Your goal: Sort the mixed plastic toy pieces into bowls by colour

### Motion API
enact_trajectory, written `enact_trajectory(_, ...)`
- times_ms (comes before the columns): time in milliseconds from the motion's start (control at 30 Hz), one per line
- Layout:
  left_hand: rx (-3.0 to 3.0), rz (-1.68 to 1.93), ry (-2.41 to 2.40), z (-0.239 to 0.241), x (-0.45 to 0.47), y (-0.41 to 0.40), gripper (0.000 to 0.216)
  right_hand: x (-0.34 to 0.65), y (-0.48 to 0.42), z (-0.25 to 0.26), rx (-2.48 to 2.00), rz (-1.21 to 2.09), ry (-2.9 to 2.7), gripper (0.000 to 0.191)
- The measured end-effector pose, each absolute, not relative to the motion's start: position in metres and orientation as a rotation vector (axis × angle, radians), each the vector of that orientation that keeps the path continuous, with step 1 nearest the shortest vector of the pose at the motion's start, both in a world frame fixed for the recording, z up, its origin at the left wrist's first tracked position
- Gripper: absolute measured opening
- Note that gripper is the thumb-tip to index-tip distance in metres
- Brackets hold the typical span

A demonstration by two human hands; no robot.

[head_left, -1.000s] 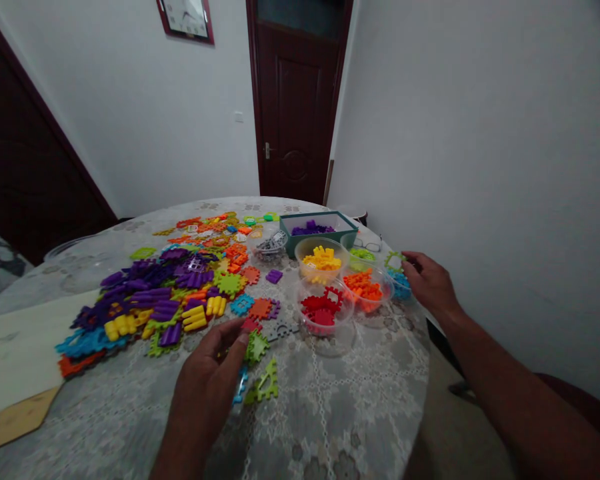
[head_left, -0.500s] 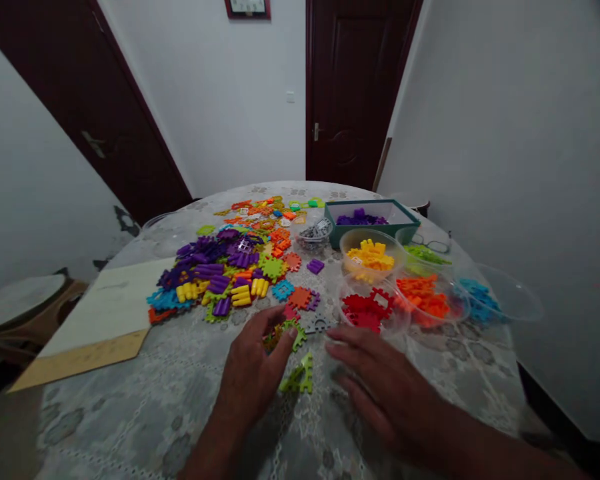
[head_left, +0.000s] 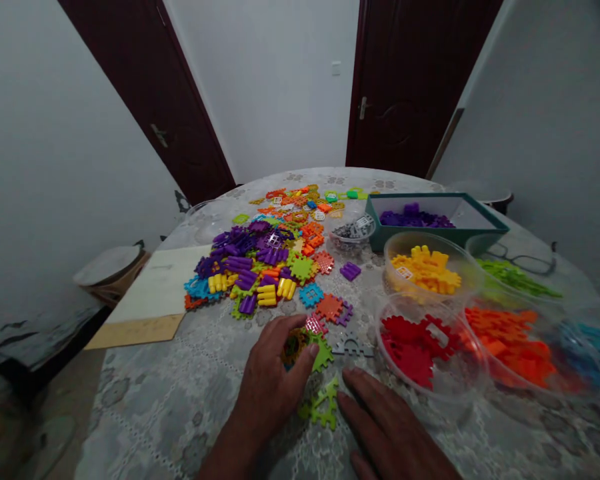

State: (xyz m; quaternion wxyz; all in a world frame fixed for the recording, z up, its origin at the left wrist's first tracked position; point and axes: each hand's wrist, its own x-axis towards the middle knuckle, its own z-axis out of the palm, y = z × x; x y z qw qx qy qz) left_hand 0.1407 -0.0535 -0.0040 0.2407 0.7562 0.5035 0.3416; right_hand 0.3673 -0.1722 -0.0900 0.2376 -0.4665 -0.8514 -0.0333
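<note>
My left hand [head_left: 275,377] rests on the lace-covered round table [head_left: 180,400], its fingers curled round a small olive round piece [head_left: 295,343], with the thumb against a green gear piece [head_left: 324,355]. My right hand [head_left: 385,427] lies flat and open beside it, fingertips almost touching a green triangular piece [head_left: 323,408]. A grey arch piece [head_left: 353,347] lies just beyond both hands. A heap of purple, yellow, orange and green plastic pieces [head_left: 270,260] spreads across the table's middle.
At the right stand clear bowls of red [head_left: 380,333], yellow [head_left: 387,250], orange [head_left: 515,383], green [head_left: 510,273] and blue [head_left: 597,340] pieces. Behind them are a teal box [head_left: 480,233] holding purple pieces and a small bowl of grey pieces [head_left: 353,230]. A pale board [head_left: 155,293] lies left; glasses [head_left: 525,257] lie right.
My right hand has come back from the far bowls at the right and now lies flat next to my left hand. The view has swung left and dropped closer to the table.
</note>
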Motion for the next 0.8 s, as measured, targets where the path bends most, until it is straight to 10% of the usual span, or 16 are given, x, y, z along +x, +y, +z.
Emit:
enact_trajectory(200, 2.221, 0.857, 1.348, 0.001, 0.141, -0.065, 0.046, 0.368, -0.169, -0.096, -1.205, -0.164, -2.291, 0.067)
enact_trajectory(467, 2.463, 0.299, 1.31, -0.021, 0.134, -0.08, 0.137, 0.359, -0.168, -0.074, -1.258, -0.206, -2.135, 0.052)
enact_trajectory(800, 2.499, 0.466, 1.414, -0.037, 0.129, -0.07, 0.106, 0.333, -0.156, -0.089, -1.588, -0.106, -2.017, 0.056)
